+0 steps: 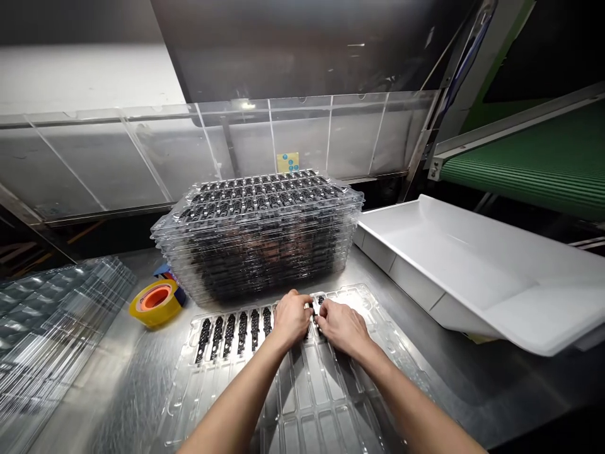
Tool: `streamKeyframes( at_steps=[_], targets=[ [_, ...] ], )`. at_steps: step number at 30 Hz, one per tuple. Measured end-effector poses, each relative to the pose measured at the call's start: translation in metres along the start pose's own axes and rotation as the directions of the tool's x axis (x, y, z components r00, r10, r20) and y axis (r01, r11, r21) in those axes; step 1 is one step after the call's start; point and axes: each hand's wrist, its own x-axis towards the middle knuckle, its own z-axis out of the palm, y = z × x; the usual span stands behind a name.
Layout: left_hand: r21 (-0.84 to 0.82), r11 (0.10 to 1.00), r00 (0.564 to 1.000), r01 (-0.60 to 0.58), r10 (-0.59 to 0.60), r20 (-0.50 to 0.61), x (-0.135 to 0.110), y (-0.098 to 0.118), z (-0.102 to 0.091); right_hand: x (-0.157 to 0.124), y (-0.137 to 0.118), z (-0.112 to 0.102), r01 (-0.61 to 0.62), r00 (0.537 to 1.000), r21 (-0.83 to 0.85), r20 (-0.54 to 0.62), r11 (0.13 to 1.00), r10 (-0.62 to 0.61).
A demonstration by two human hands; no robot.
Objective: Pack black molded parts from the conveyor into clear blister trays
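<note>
A clear plastic tray (pixel 363 302) with long slots lies flat on the metal table in front of me. Its far-left slots hold several black perforated strips (pixel 229 331). My left hand (pixel 292 317) and my right hand (pixel 341 325) meet over the tray's far middle, fingers curled and pinched together on a black strip (pixel 316 309) that they mostly hide. Behind the hands rises a tall stack of filled clear trays (pixel 258 233).
A yellow tape roll with an orange core (pixel 155 302) sits left of the stack. Empty clear trays (pixel 51 328) lie piled at the far left. A white plastic chute (pixel 472 271) slopes at right under a green belt (pixel 534 157). Clear panels (pixel 236 151) stand behind.
</note>
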Motion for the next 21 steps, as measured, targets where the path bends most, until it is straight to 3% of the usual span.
streamKeyframes(
  at_steps=[4, 9, 12, 15, 17, 19, 21],
  targets=[
    [0.004, 1.000, 1.000, -0.030, 0.030, 0.003, 0.007, 0.004, 0.009, -0.004, -0.001, 0.000, 0.024, 0.999, -0.021, -0.020, 0.999, -0.025],
    [-0.219, 0.975, 0.998, 0.033, -0.042, -0.040, 0.010, 0.004, -0.003, -0.004, 0.009, -0.006, 0.058, 0.997, 0.032, -0.062, 0.998, -0.056],
    [-0.469, 0.878, 0.991, 0.096, -0.129, -0.038, 0.012, 0.008, -0.017, -0.003, 0.018, -0.014, 0.066, 0.994, 0.113, -0.095, 0.991, -0.056],
    [-0.696, 0.711, 0.985, 0.099, -0.169, -0.033, 0.014, 0.022, -0.024, -0.010, 0.020, -0.022, 0.121, 0.992, 0.243, -0.064, 0.963, -0.109],
    [-0.780, 0.623, 0.985, 0.065, -0.166, -0.050, 0.015, 0.037, -0.022, -0.019, 0.017, -0.025, 0.138, 0.984, 0.491, 0.029, 0.860, -0.174],
    [-0.812, 0.583, 0.987, 0.022, -0.141, -0.075, 0.016, 0.051, -0.016, -0.027, 0.016, -0.027, 0.073, 0.970, 0.771, 0.091, 0.632, -0.223],
    [-0.800, 0.600, 0.990, -0.016, -0.102, -0.096, 0.015, 0.059, -0.009, -0.033, 0.020, -0.031, 0.002, 0.978, 0.910, 0.085, 0.415, -0.192]
  ],
)
